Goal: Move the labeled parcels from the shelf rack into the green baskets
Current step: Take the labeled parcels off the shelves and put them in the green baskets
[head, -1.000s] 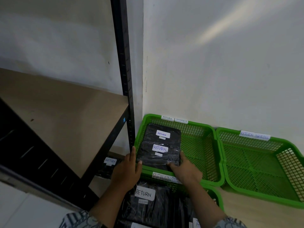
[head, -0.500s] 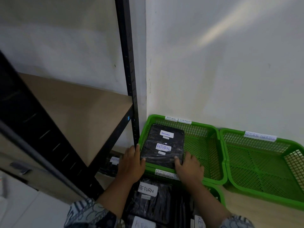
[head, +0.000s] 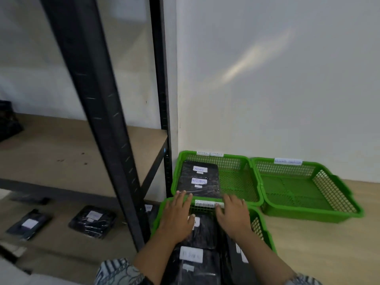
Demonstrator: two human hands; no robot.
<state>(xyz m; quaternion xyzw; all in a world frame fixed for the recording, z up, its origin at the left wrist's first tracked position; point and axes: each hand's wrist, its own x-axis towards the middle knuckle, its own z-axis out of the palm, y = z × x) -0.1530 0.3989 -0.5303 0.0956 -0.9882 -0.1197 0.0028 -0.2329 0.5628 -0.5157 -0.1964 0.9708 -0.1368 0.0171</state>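
White wall [head: 267,79] fills 12 to 3 o'clock, with pale wood floor [head: 329,243] at 4 o'clock. Black shelf rack [head: 92,99] runs 11 to 7 o'clock, its tan board [head: 61,151] at 9 o'clock. A dark bundle [head: 8,120] sits at the far 9 o'clock edge, too blurred to identify.

Three green baskets sit on the floor at 4 to 6 o'clock. The right basket [head: 308,218] is against the wall at 4 o'clock. The back basket [head: 226,161] touches it on the 9 o'clock side, next to the rack post. The near basket [head: 158,218] is at 6 o'clock, up against the back one.

Black parcels [head: 209,188] lie stacked in the 9 o'clock half of the back basket, with two white RETURN labels showing. More parcels [head: 197,270] pack the near basket. Two shelf parcels [head: 92,222] lie on the lower board at 7 to 8 o'clock.

Left hand [head: 176,217] and right hand [head: 234,217] are apart, palms down and fingers spread straight, gripping nothing. Both are over the far end of the near basket, fingertips at the near edge of the stacked parcels; contact is unclear. White rim tag [head: 207,203] sits between the hands, writing blurred. Patterned sleeve [head: 119,272] shows at 6 o'clock.
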